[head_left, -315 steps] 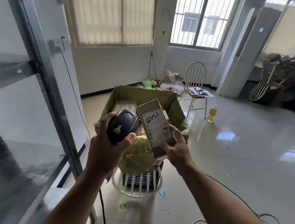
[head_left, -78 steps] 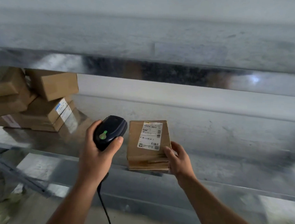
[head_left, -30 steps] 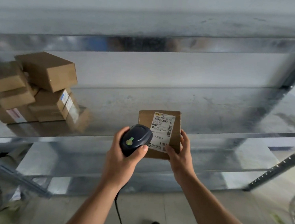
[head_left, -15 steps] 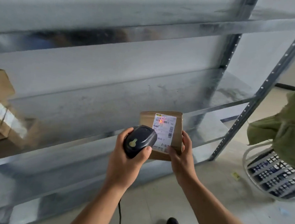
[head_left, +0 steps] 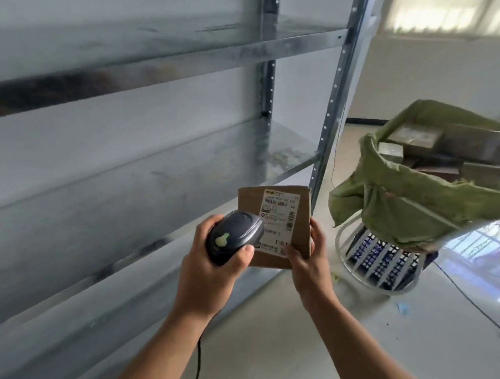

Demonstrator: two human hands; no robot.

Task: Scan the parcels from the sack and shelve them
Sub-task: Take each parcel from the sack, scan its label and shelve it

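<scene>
- Low in the middle of the view, at six o'clock, the left grip (head_left: 216, 266) is curling round a dark scanner (head_left: 234, 236), its thumb lying beside the green button (head_left: 221, 240).
- The right grip (head_left: 309, 261) is pinching the lower right edge of a brown parcel (head_left: 249, 202), holding it upright in the air with its white label (head_left: 279, 218) facing the camera.
- The scanner's nose is covering the label's lower left part; whether it is touching, I cannot tell.
- At three o'clock of the parcel, a green sack (head_left: 414, 208) is hanging open over a white wire stool (head_left: 339, 241), with more parcels (head_left: 455, 145) lying inside.
- Metal shelving (head_left: 153, 181) is running from nine to twelve o'clock, behind the parcel.
</scene>
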